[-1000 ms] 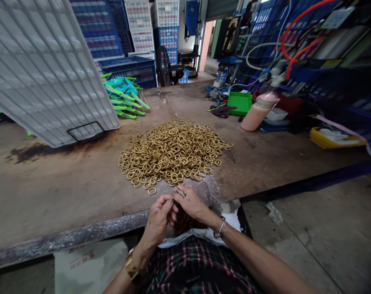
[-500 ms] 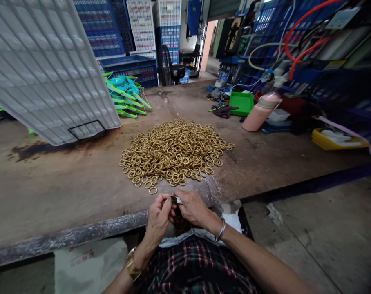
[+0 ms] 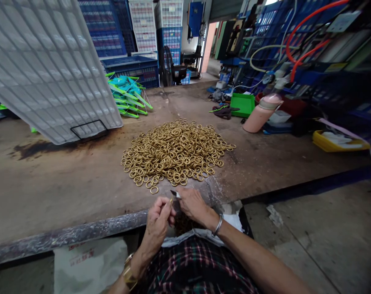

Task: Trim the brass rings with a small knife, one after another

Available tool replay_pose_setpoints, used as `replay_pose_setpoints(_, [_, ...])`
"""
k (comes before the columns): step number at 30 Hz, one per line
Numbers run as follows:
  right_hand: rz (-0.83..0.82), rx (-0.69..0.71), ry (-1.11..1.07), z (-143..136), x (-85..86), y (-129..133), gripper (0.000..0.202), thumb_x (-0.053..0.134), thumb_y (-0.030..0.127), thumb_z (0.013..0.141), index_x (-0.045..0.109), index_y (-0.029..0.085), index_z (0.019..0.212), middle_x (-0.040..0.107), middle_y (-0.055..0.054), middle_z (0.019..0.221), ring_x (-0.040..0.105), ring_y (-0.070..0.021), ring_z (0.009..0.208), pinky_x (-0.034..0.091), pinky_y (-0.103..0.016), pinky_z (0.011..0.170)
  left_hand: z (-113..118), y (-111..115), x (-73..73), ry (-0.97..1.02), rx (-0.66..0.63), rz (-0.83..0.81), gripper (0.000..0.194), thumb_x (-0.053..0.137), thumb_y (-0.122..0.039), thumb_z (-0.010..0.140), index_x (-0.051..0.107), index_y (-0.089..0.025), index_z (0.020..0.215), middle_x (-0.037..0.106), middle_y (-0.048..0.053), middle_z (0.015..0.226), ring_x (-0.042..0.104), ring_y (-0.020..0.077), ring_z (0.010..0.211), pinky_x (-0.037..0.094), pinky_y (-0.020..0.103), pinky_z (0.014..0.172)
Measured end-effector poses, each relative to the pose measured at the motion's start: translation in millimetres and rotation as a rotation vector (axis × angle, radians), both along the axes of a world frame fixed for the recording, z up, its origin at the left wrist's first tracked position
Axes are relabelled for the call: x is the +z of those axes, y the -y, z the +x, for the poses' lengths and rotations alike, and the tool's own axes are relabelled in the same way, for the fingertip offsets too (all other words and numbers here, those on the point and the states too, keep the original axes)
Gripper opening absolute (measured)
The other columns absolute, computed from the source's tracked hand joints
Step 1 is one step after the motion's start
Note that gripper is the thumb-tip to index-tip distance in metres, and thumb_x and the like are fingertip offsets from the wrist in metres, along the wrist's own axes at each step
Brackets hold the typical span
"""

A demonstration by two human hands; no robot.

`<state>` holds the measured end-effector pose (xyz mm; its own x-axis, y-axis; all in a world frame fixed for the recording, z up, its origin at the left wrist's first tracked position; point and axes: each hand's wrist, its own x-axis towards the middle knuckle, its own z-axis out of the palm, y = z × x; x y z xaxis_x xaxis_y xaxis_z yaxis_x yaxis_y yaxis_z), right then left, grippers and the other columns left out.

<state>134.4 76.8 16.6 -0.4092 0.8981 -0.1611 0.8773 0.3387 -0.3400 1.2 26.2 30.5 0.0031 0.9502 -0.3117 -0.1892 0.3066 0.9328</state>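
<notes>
My left hand (image 3: pixel 159 215) is closed in a pinch on a small brass ring (image 3: pixel 170 200), of which only a yellowish edge shows between thumb and fingers. Just to its right, my right hand (image 3: pixel 193 205) grips a small knife (image 3: pixel 174 193); its short dark blade points left and its pale handle is mostly inside the fist. The blade sits slightly above the ring, apart from it. Beyond both hands, a wide heap of brass rings (image 3: pixel 176 151) spreads over the wooden table (image 3: pixel 81 179). Below the hands, dark brownish pieces (image 3: pixel 182 223) lie at my lap, partly hidden.
A large white ribbed crate (image 3: pixel 50 69) stands tilted at the left, beside bright green and turquoise plastic pieces (image 3: pixel 128 96). To the right are a green tray (image 3: pixel 242 105), a pink bottle (image 3: pixel 259 116) and a yellow tray (image 3: pixel 338 143). The table's plastic-wrapped front edge (image 3: pixel 69 232) runs before me.
The knife and right hand have risen slightly away from the left hand, so the blade now shows above the ring. The left hand has dropped a little. The heap looks unchanged.
</notes>
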Motion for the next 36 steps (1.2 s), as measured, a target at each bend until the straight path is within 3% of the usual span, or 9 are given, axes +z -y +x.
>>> replay_pose_setpoints(4, [0.019,0.012,0.033,-11,-1.6,-7,0.023,0.041,0.013,0.079,0.053,0.014,0.099,0.067,-0.01,0.083,0.061,-0.0172,0.073,0.033,-0.025,0.059,-7,7,7.3,0.222,0.008,-0.035,0.03,0.063,-0.045,0.073,0.051,-0.017,0.07,0.057,-0.003,0.06,0.048,0.007,0.046,0.038,0.018,0.041])
replay_pose_setpoints(9, [0.098,-0.012,-0.002,-45,1.0,-14,0.019,0.042,0.021,0.084,0.048,0.018,0.102,0.067,-0.008,0.089,0.062,-0.0189,0.078,0.038,-0.026,0.063,-25,4,0.9,0.398,0.203,-0.112,0.03,0.07,-0.039,0.068,0.055,-0.014,0.073,0.063,0.003,0.074,0.055,0.0093,0.057,0.04,0.017,0.042])
replay_pose_setpoints(14, [0.116,0.007,0.067,-71,1.4,-24,0.022,0.045,0.021,0.083,0.046,0.018,0.104,0.067,-0.008,0.083,0.064,-0.0227,0.076,0.039,-0.028,0.06,-51,4,-6.2,0.52,0.329,-0.157,0.025,0.074,-0.024,0.062,0.056,-0.016,0.077,0.063,0.001,0.071,0.056,0.0096,0.057,0.043,0.018,0.045])
replay_pose_setpoints(17, [0.096,0.005,0.046,-73,-0.7,-28,0.022,0.044,0.02,0.081,0.047,0.018,0.103,0.067,-0.007,0.083,0.063,-0.0219,0.075,0.039,-0.028,0.061,-62,2,-10.1,0.599,0.385,-0.206,0.028,0.074,-0.016,0.059,0.059,-0.015,0.083,0.062,0.0,0.068,0.055,0.0088,0.054,0.043,0.017,0.044])
replay_pose_setpoints(22, [0.1,0.03,-0.046,-59,-9.3,-31,0.022,0.045,0.017,0.078,0.05,0.016,0.1,0.065,-0.006,0.08,0.06,-0.0183,0.072,0.035,-0.026,0.062,-63,-7,-13.7,0.63,0.439,-0.287,0.013,0.068,-0.013,0.064,0.055,-0.012,0.066,0.063,0.004,0.068,0.058,0.0101,0.056,0.044,0.018,0.044])
replay_pose_setpoints(26, [0.059,-0.028,-0.322,-45,-9.1,-29,0.017,0.044,0.013,0.077,0.051,0.018,0.092,0.06,-0.002,0.074,0.053,-0.0132,0.065,0.033,-0.023,0.06,-51,-12,-8.7,0.538,0.384,-0.276,0.019,0.071,-0.02,0.065,0.054,-0.013,0.071,0.061,0.001,0.064,0.056,0.0092,0.052,0.04,0.016,0.039])
replay_pose_setpoints(30, [0.047,-0.079,-0.628,-34,-3.1,-20,0.007,0.041,0.019,0.082,0.048,0.02,0.083,0.053,0.001,0.069,0.048,-0.012,0.061,0.034,-0.022,0.059,-36,-15,-2.6,0.427,0.279,-0.251,0.04,0.078,-0.036,0.057,0.055,-0.016,0.083,0.058,-0.003,0.061,0.054,0.0083,0.049,0.036,0.014,0.036])
replay_pose_setpoints(36, [0.029,-0.081,-0.701,-29,-0.8,-6,0.009,0.041,0.026,0.084,0.048,0.02,0.083,0.051,0.002,0.069,0.047,-0.0123,0.062,0.034,-0.023,0.06,-22,-16,-1.2,0.327,0.169,-0.162,0.041,0.075,-0.045,0.057,0.054,-0.015,0.075,0.053,-0.005,0.057,0.045,0.0047,0.043,0.029,0.014,0.035])
